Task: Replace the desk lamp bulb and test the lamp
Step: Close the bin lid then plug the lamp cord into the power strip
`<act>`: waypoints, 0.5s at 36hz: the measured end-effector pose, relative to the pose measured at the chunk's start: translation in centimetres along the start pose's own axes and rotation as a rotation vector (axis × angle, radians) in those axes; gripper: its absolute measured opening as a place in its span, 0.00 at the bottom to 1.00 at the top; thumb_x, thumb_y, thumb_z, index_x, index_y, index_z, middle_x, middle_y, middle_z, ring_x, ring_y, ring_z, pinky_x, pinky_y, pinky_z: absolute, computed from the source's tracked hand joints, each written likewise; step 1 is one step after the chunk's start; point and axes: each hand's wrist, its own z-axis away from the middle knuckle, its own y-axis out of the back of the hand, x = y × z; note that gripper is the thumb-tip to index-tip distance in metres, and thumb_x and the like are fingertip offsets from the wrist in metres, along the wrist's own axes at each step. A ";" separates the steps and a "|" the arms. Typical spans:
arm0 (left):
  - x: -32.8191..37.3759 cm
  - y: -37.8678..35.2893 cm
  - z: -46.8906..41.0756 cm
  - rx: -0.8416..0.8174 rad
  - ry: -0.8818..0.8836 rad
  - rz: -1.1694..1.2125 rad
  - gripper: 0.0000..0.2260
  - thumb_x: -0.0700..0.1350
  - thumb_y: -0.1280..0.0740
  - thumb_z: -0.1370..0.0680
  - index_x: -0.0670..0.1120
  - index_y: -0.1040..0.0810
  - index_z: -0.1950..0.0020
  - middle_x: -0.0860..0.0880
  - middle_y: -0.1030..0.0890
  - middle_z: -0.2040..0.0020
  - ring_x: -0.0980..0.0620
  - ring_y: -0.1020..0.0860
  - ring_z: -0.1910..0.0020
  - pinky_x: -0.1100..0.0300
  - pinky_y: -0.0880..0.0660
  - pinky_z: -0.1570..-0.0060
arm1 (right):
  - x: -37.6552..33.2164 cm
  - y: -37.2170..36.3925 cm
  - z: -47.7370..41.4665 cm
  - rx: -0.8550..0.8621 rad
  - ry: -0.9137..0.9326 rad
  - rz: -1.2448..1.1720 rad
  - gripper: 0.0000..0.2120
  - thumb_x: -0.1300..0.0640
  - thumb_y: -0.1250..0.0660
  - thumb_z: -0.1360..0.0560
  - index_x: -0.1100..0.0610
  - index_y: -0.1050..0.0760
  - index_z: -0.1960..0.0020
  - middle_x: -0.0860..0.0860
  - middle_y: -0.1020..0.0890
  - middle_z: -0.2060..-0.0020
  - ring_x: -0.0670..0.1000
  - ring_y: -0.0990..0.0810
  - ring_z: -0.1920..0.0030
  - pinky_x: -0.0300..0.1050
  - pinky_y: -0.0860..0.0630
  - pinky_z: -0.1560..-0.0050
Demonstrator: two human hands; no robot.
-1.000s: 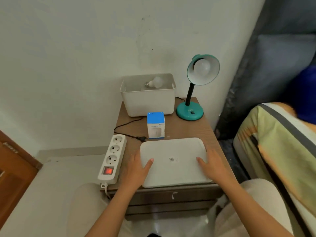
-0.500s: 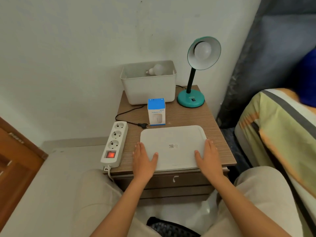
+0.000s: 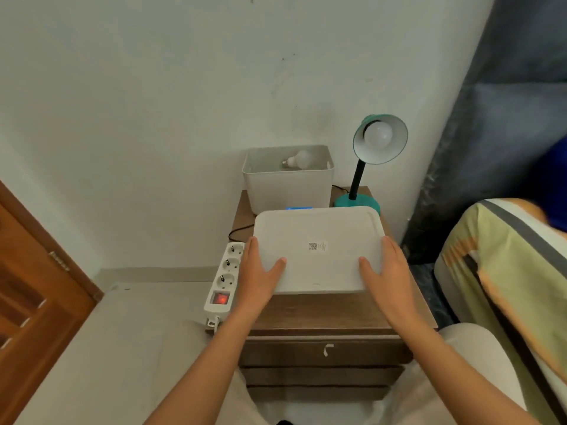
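A teal desk lamp (image 3: 357,201) stands at the back right of the wooden nightstand (image 3: 322,314), unlit, with a white bulb (image 3: 378,134) in its shade. A loose bulb (image 3: 299,159) lies in the open white bin (image 3: 288,191) behind. My left hand (image 3: 260,271) and my right hand (image 3: 385,271) grip the two sides of the white lid (image 3: 319,250), held raised and tilted above the nightstand. The lid hides most of the blue bulb box (image 3: 298,207).
A white power strip (image 3: 225,277) with a lit red switch lies along the nightstand's left edge; a black cord (image 3: 237,231) runs behind it. A wooden door (image 3: 33,289) is at the left, a bed with striped bedding (image 3: 506,271) at the right.
Both hands have lifted the lid off the nightstand's front and carried it up and back toward the bin; it now covers the blue box. My view has tilted.
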 end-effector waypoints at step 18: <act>5.0 4.2 -21.9 -0.002 0.027 -0.048 0.23 0.48 0.29 0.28 0.43 0.32 0.37 0.45 0.28 0.36 0.45 0.29 0.38 0.51 0.29 0.40 | -8.2 -6.1 -21.7 -0.168 -0.016 -0.062 0.14 0.56 0.36 0.26 0.65 0.30 0.46 0.61 0.25 0.46 0.56 0.27 0.48 0.44 0.33 0.52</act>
